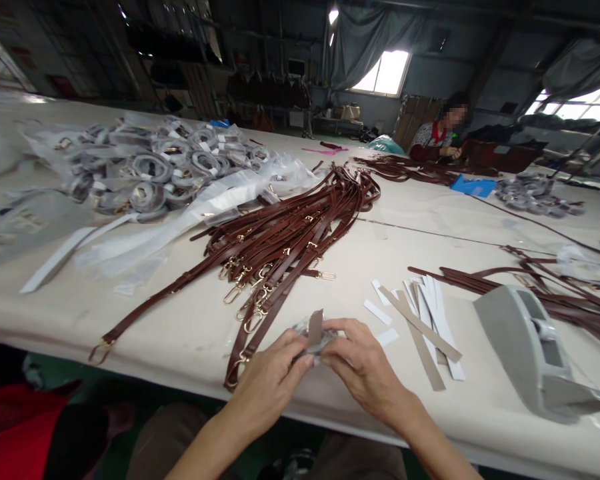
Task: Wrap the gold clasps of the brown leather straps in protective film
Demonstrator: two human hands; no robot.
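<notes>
My left hand [277,370] and my right hand [363,360] meet at the table's front edge, fingers closed round a small plastic-wrapped bundle [325,339]. A grey-brown card strip [315,327] stands up from it. My fingers cover most of the bundle, so its contents are unclear. Just beyond my hands lies a pile of brown leather straps [300,233], fanned out with gold clasps towards me. To the right of my right hand are loose white and grey-brown paper strips [425,320], with shorter white pieces [378,312] beside them.
A grey tape dispenser [523,353] stands at right, near more brown straps [555,287]. Many plastic-wrapped strap coils [153,167] are heaped at back left, beside clear plastic sleeves [195,220]. Across the table sits another person [433,137]. Red cloth [20,433] shows at lower left.
</notes>
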